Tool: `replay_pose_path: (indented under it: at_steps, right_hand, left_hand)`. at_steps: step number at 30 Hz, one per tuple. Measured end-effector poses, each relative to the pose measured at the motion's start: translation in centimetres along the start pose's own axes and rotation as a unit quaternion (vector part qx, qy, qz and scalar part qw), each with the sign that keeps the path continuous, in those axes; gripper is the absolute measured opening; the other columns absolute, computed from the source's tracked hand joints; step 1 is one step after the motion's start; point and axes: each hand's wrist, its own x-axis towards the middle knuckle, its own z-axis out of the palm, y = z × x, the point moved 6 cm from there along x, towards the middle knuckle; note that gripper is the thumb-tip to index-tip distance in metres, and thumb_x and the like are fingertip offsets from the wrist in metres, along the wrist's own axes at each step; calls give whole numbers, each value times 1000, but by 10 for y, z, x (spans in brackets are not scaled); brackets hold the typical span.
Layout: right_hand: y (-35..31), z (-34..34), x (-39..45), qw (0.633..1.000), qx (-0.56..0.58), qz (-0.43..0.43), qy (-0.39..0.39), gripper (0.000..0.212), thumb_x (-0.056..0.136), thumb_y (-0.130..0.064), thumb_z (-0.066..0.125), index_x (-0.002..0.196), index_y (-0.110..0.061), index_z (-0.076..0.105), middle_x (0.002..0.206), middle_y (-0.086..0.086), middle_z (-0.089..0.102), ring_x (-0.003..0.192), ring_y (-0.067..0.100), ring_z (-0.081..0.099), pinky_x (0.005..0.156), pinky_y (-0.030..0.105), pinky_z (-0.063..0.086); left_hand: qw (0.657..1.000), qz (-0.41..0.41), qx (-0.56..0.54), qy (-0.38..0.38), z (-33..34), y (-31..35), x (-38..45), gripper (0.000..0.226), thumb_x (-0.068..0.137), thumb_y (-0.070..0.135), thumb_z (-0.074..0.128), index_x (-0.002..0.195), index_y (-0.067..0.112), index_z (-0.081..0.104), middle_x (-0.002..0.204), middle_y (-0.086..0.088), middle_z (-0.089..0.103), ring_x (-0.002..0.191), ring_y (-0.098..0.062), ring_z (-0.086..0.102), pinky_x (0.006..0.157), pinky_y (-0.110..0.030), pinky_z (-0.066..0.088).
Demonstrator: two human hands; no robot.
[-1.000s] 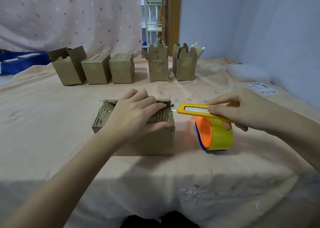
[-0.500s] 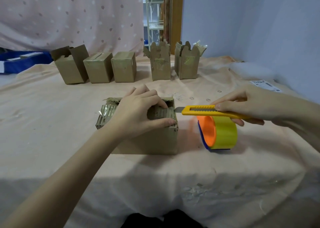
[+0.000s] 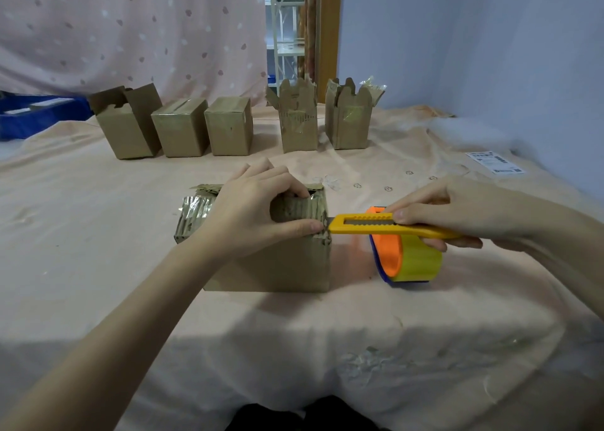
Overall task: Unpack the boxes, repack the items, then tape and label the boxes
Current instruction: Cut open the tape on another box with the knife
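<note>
We see a worn cardboard box (image 3: 271, 260) standing near the middle of the tabletop (image 3: 81, 234), which is draped in a peach cloth, closer to the near edge than to the far one. The left hand (image 3: 258, 208) lies over the top of the box, fingers curled down onto the crumpled, tape-covered flaps and the thumb pressed along the front upper edge. The right hand (image 3: 447, 211) pinches a yellow utility knife (image 3: 382, 226), held roughly level, with its tip meeting the upper right corner of the box just beside the left thumb; the blade itself is too small for us to make out clearly. Directly below the knife, just to the right of the box, a roll of yellow tape on an orange and blue dispenser (image 3: 407, 260) stands on its edge on the cloth. Along the far edge of the tabletop we count five smaller cardboard boxes (image 3: 228, 130) in a row: the leftmost and the two on the right have their flaps standing open, while the two between them are closed. A white printed label (image 3: 495, 162) lies flat near the right edge, well apart from the rest. A blue bin (image 3: 36, 115) sits beyond the far left corner.
</note>
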Motion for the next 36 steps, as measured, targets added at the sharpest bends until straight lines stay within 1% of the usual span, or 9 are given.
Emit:
replay_pose_path:
  at_steps: [2, 5, 6, 9, 19, 21, 26, 32, 36]
  right_hand:
    - [-7, -1, -7, 1000, 21, -17, 6, 25, 94, -35, 57, 100, -15, 71, 53, 0, 55, 40, 14, 42, 37, 19, 34]
    - [-20, -4, -23, 995, 93, -38, 11, 28, 87, -48, 53, 78, -32, 73, 49, 3, 50, 38, 15, 32, 36, 19, 27]
    - [-20, -5, -27, 994, 100, -37, 25, 27, 85, -50, 53, 78, -34, 73, 49, 3, 50, 38, 15, 32, 36, 19, 26]
    - [-15, -5, -31, 992, 107, -33, 62, 20, 90, -39, 57, 93, -28, 74, 49, 4, 52, 38, 15, 32, 35, 19, 27]
    - [-14, 4, -38, 969, 203, -26, 136, 20, 96, -13, 52, 99, -20, 70, 49, 6, 52, 35, 13, 28, 34, 18, 25]
    - [-15, 4, -38, 962, 229, -28, 146, 25, 96, -8, 49, 94, -23, 69, 50, 5, 52, 35, 12, 29, 35, 19, 25]
    - [-19, 7, -37, 960, 243, -38, 135, 37, 96, 0, 40, 93, -25, 66, 58, 6, 54, 39, 11, 33, 39, 20, 29]
    - [-12, 3, -38, 963, 231, -29, 135, 40, 98, 0, 34, 123, -21, 56, 70, 5, 57, 45, 9, 42, 43, 16, 35]
    - [-6, 0, -39, 958, 244, -18, 148, 41, 99, -1, 32, 131, -15, 53, 77, 8, 60, 47, 11, 45, 41, 15, 34]
  left_hand:
    - [1000, 0, 8, 7, -2, 1, -1, 52, 72, 68, 58, 92, 20, 67, 77, 24, 42, 76, -5, 35, 70, -32, 37]
    - [999, 4, 35, 22, -4, 2, -1, 52, 73, 68, 57, 91, 21, 68, 78, 20, 45, 76, -4, 35, 66, -27, 32]
    - [999, 4, 41, 26, -5, 2, 0, 51, 74, 68, 58, 91, 21, 68, 79, 20, 45, 76, -4, 35, 65, -26, 32]
    - [998, 5, 60, 34, -4, 4, 3, 50, 74, 68, 57, 91, 22, 67, 82, 21, 44, 78, -5, 35, 65, -24, 29]
    - [996, -7, 83, 46, 0, 7, 10, 51, 73, 69, 54, 87, 22, 67, 80, 14, 57, 74, -2, 31, 59, -9, 22]
    - [995, -2, 86, 46, 0, 9, 11, 51, 73, 69, 54, 87, 22, 67, 81, 14, 57, 74, -3, 31, 59, -10, 22]
    - [994, 5, 94, 49, 1, 9, 16, 52, 73, 70, 53, 88, 22, 67, 80, 12, 57, 75, -8, 38, 58, -24, 29]
    - [994, 14, 97, 54, 4, 12, 20, 54, 73, 71, 51, 87, 21, 67, 78, 11, 57, 74, -13, 44, 58, -26, 31]
    - [994, 12, 96, 56, 5, 11, 19, 53, 73, 70, 52, 87, 21, 67, 81, 11, 59, 75, -15, 45, 58, -26, 33]
